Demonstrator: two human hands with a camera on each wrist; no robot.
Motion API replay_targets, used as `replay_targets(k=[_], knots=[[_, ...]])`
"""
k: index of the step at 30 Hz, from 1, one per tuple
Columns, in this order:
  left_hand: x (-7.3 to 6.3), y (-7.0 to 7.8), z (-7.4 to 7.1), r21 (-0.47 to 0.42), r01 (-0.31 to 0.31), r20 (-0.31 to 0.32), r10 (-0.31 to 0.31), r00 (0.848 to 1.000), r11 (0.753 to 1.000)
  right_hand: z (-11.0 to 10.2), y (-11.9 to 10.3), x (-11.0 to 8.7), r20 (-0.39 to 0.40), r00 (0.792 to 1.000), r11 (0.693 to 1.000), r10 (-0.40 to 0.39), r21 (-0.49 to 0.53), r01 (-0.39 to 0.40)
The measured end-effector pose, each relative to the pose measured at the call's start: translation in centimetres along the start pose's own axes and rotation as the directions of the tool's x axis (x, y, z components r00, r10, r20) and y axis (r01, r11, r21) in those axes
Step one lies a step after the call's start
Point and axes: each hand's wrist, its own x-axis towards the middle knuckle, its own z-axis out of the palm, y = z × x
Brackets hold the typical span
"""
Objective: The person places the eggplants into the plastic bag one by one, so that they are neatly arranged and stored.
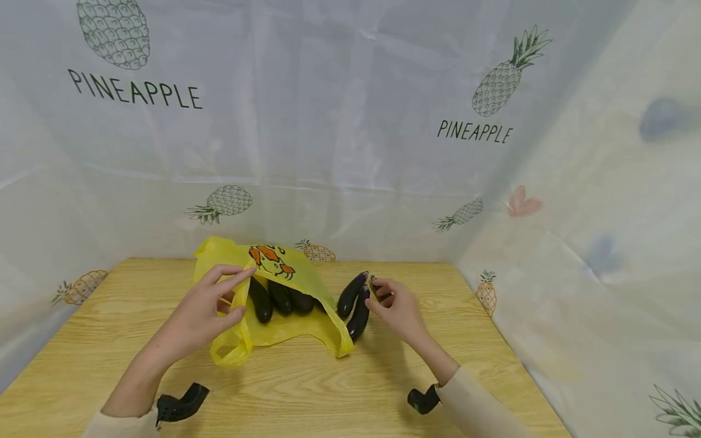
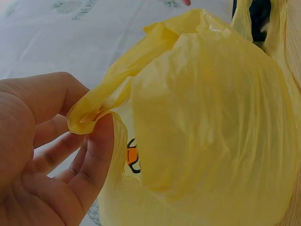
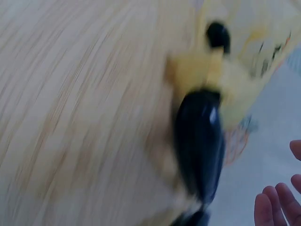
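My left hand grips the handle edge of a yellow plastic bag, its thumb and fingers around the folded film. The bag lies with its mouth towards me, and several dark eggplants show inside. Just right of the mouth, two eggplants lie close together on the table. A third eggplant is partly hidden behind my right hand. The right fingers are loosely bent, the fingertips right at these eggplants. In the blurred right wrist view, the fingers are extended, apart from the nearest eggplant.
A light wooden table carries everything. White sheeting printed with pineapples rises behind it and along both sides. Black wrist cameras sit at both cuffs. An orange crab-like print marks the bag's top.
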Motion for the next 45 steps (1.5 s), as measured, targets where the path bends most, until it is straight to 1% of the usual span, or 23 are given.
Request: replay_targets(k=[6, 9, 12, 17, 22, 27, 35, 41, 45], knots=[[0.0, 0.0, 0.1, -0.013, 0.006, 0.005, -0.006, 1.0, 1.0, -2.1, 4.0, -0.4, -0.023, 1.0, 0.99, -0.011, -0.14, 0.008], [0.0, 0.0, 0.1, -0.008, 0.0, 0.001, 0.0, 1.0, 1.0, -2.8, 5.5, -0.9, -0.006, 1.0, 0.982, -0.023, -0.187, 0.022], [0.0, 0.0, 0.1, -0.003, -0.007, 0.001, 0.007, 1.0, 1.0, -3.3, 6.8, -1.2, 0.022, 1.0, 0.975, -0.02, -0.222, 0.024], [-0.1, 0.1, 0.1, -0.005, -0.001, 0.002, 0.001, 1.0, 1.0, -3.4, 8.2, -1.4, 0.061, 0.998, 0.962, -0.009, -0.271, 0.026], [-0.1, 0.1, 0.0, -0.007, 0.01, 0.007, -0.01, 1.0, 1.0, -3.2, 9.0, -1.4, 0.082, 0.996, 0.956, -0.033, -0.288, 0.056], [-0.1, 0.1, -0.1, -0.002, 0.014, 0.008, -0.014, 1.0, 1.0, -3.1, 9.2, -1.3, 0.095, 0.994, 0.956, -0.054, -0.281, 0.079], [-0.1, 0.0, -0.1, -0.008, 0.015, 0.014, -0.014, 1.0, 1.0, -3.0, 9.3, -0.9, 0.112, 0.993, 0.949, -0.024, -0.31, 0.058], [-0.1, 0.0, -0.2, -0.011, 0.017, 0.014, -0.017, 1.0, 1.0, -3.3, 9.2, -0.6, 0.161, 0.987, 0.953, -0.004, -0.298, 0.052], [0.0, -0.1, -0.2, -0.012, 0.016, 0.012, -0.016, 1.0, 1.0, -3.6, 9.2, -0.4, 0.179, 0.984, 0.956, 0.026, -0.291, 0.028]])
